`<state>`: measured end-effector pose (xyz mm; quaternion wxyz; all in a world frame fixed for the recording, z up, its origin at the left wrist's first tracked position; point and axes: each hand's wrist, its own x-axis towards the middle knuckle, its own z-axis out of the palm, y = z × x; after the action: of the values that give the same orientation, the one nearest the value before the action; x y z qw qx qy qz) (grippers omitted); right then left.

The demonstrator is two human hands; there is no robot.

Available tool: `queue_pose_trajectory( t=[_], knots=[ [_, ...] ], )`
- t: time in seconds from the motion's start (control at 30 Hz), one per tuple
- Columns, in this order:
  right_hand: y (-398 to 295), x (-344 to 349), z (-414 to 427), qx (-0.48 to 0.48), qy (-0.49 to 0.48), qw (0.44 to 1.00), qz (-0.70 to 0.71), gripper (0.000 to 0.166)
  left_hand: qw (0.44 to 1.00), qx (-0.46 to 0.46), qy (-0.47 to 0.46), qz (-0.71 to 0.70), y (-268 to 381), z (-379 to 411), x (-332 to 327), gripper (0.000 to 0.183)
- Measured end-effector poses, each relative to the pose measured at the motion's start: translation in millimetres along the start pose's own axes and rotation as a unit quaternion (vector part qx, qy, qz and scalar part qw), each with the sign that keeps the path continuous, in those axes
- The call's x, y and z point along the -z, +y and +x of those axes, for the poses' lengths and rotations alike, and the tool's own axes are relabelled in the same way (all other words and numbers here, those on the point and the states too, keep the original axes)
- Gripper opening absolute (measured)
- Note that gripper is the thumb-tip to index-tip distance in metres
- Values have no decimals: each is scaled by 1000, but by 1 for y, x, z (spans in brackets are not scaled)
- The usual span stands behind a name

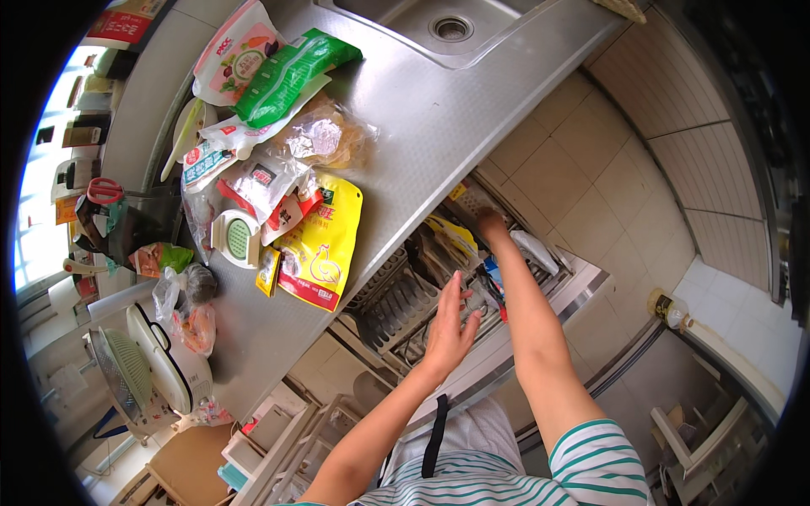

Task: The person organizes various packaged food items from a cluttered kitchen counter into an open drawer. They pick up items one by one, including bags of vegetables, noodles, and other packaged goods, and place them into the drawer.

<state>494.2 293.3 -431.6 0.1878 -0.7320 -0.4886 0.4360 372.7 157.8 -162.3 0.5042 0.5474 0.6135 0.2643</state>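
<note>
A pulled-out kitchen drawer [585, 284] lies below the counter edge in front of me. My right hand [490, 222] reaches into its far right part, beside a packet [469, 197]. The fingers are mostly hidden, so I cannot tell whether they hold anything. Over the near part of the drawer hovers my left hand [450, 329], empty, its fingers apart. Dark spoons [378, 319] fill a rack at the drawer's left. Between the spoons and my right hand are a yellow packet [457, 235] and a blue packet [493, 273]. A whitish plastic bag [535, 252] rests at the right.
The steel counter [417, 133] carries a yellow seasoning pouch [326, 243], a green bag [294, 79], a grater [238, 238] and several other packets. A sink [392, 25] is set in at the back. Left stand a cutting board [161, 357] and a colander [117, 364].
</note>
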Motion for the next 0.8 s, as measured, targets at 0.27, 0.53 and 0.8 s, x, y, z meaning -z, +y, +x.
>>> queue_pose_trajectory(
  t=[0.27,0.53,0.8],
  knots=[
    [-27,32,-13,-34,-123,956,-265,28,1000,11,8,-21,-1,-6,4,71],
    [-98,61,-44,-85,-195,896,-390,29,1000,9,16,-6,-16,-15,1,71],
    [-33,48,-3,290,-99,835,-456,32,1000,7,-10,-16,-12,-13,-1,71]
  ],
)
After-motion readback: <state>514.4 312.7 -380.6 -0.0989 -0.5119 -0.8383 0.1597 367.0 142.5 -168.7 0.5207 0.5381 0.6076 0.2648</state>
